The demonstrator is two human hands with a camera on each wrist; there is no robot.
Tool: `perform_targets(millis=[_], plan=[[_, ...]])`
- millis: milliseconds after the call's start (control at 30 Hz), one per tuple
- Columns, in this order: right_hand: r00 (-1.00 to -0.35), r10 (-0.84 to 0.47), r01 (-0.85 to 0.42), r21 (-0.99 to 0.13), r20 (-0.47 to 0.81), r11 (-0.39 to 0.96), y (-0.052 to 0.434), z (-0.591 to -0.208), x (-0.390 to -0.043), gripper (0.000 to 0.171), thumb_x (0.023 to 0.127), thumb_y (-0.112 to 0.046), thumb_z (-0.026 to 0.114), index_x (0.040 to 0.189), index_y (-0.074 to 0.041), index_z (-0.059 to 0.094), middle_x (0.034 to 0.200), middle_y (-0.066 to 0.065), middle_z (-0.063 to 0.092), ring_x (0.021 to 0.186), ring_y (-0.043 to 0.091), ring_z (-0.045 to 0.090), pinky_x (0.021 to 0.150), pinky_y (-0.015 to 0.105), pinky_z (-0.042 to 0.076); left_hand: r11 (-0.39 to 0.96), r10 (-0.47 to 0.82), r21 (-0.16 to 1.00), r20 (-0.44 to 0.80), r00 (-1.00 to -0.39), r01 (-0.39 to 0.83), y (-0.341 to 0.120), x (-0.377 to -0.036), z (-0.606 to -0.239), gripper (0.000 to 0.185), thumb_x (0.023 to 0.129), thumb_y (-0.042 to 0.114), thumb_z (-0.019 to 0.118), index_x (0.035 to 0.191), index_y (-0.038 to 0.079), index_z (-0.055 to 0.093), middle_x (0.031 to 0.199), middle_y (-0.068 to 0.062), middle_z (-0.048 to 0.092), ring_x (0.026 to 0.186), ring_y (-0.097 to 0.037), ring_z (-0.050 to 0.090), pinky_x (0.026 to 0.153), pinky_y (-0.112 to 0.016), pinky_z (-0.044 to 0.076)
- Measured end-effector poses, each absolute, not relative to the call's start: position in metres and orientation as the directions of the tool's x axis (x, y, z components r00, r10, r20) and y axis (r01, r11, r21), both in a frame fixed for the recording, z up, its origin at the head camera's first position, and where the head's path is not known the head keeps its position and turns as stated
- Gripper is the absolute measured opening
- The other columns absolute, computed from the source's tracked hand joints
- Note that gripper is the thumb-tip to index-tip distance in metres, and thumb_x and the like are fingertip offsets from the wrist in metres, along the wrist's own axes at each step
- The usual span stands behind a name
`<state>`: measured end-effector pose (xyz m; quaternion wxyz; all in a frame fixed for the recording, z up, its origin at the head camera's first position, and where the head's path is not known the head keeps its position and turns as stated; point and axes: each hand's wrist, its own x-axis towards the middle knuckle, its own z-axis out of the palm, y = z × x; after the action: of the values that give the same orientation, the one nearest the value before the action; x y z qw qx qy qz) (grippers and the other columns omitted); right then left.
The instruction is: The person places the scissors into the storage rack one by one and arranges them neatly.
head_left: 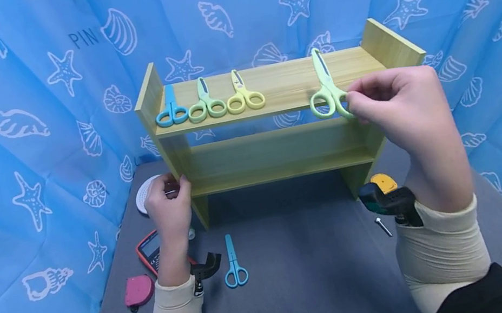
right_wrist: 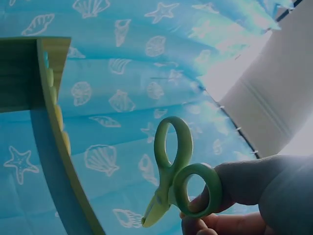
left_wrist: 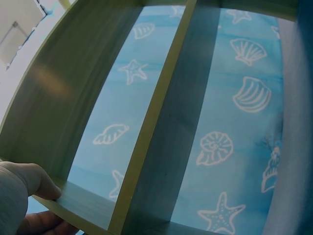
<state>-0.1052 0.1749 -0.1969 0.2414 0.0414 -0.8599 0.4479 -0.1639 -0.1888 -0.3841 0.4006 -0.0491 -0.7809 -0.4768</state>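
My right hand [head_left: 413, 109] pinches one handle loop of a pair of light green scissors [head_left: 326, 83], tip upward, in front of the right half of a wooden shelf's upper board [head_left: 286, 82]. In the right wrist view, thumb and fingers grip a loop of these scissors [right_wrist: 166, 183], apart from the shelf. On the upper board's left half lie blue scissors [head_left: 171, 103], green scissors [head_left: 204, 98] and yellow scissors [head_left: 239, 86] in a row. My left hand [head_left: 167, 205] grips the front edge of the shelf's left side panel [left_wrist: 88, 223], thumb inside, fingers outside.
On the grey table [head_left: 292, 259], blue scissors [head_left: 232, 258] lie before the shelf. Left are a pink tape measure [head_left: 138, 291], a red-edged multimeter [head_left: 150, 252] and a white round object [head_left: 141, 196]. Right are a yellow tape measure [head_left: 384, 183] and a bolt [head_left: 383, 227].
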Motion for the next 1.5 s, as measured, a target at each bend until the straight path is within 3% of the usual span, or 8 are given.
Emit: perform_targets(millis=[233,367,633,900,1067,1500], plan=[[-0.912,0.074,-0.26,-0.708,0.403,0.657,0.161,-0.185,-0.149,0.022,0.091,-0.019,0.067,0.099,-0.005,0.08,0.075,-0.008,0.069,0.066,0.014,0.056,0.055,0.022,0.044,0.521,-0.298,0.713,0.667,-0.683,0.469,-0.189,-0.165,-0.385,0.02,0.095,0.013,0.07,0.102,-0.005,0.07,0.097,-0.015,0.069,0.082,-0.023,0.066,0.071,-0.018,0.054],[-0.932,0.03,-0.241,-0.679,0.361,0.693,0.152,-0.184,-0.172,0.023,0.09,-0.019,0.064,0.1,-0.007,0.08,0.077,-0.004,0.067,0.07,0.018,0.05,0.054,0.026,0.038,0.519,-0.303,0.713,0.67,-0.678,0.472,-0.19,-0.165,-0.385,0.019,0.094,0.013,0.071,0.102,-0.004,0.07,0.095,-0.015,0.069,0.08,-0.023,0.066,0.071,-0.022,0.056],[-0.943,-0.032,-0.234,-0.59,0.332,0.773,0.143,-0.188,-0.192,0.025,0.087,-0.015,0.057,0.093,-0.008,0.08,0.07,0.003,0.063,0.062,0.019,0.049,0.052,0.029,0.037,0.525,-0.296,0.706,0.675,-0.676,0.476,-0.189,-0.164,-0.385,0.018,0.094,0.011,0.071,0.1,-0.005,0.07,0.093,-0.015,0.068,0.078,-0.023,0.066,0.069,-0.022,0.055],[-0.912,-0.038,-0.263,-0.512,0.408,0.818,0.139,-0.191,-0.191,0.031,0.091,-0.022,0.054,0.1,-0.01,0.081,0.087,0.006,0.073,0.071,0.022,0.053,0.056,0.032,0.037,0.525,-0.298,0.709,0.672,-0.678,0.471,-0.19,-0.165,-0.384,0.018,0.094,0.012,0.071,0.101,-0.005,0.07,0.094,-0.015,0.068,0.079,-0.023,0.065,0.07,-0.025,0.056],[-0.891,0.02,-0.252,-0.528,0.454,0.811,0.141,-0.192,-0.178,0.032,0.097,-0.027,0.054,0.109,-0.012,0.08,0.097,0.005,0.073,0.072,0.021,0.057,0.059,0.032,0.041,0.528,-0.303,0.707,0.675,-0.673,0.471,-0.19,-0.164,-0.385,0.018,0.094,0.012,0.071,0.102,-0.004,0.07,0.093,-0.015,0.069,0.079,-0.023,0.066,0.07,-0.028,0.057],[-0.727,0.126,-0.412,-0.575,0.675,0.707,0.155,-0.217,-0.134,0.023,0.096,-0.02,0.067,0.108,-0.005,0.08,0.091,0.006,0.071,0.069,0.013,0.053,0.061,0.02,0.04,0.534,-0.301,0.698,0.685,-0.664,0.478,-0.19,-0.165,-0.386,0.018,0.094,0.012,0.071,0.101,-0.005,0.07,0.094,-0.016,0.068,0.081,-0.024,0.066,0.069,-0.026,0.057]])
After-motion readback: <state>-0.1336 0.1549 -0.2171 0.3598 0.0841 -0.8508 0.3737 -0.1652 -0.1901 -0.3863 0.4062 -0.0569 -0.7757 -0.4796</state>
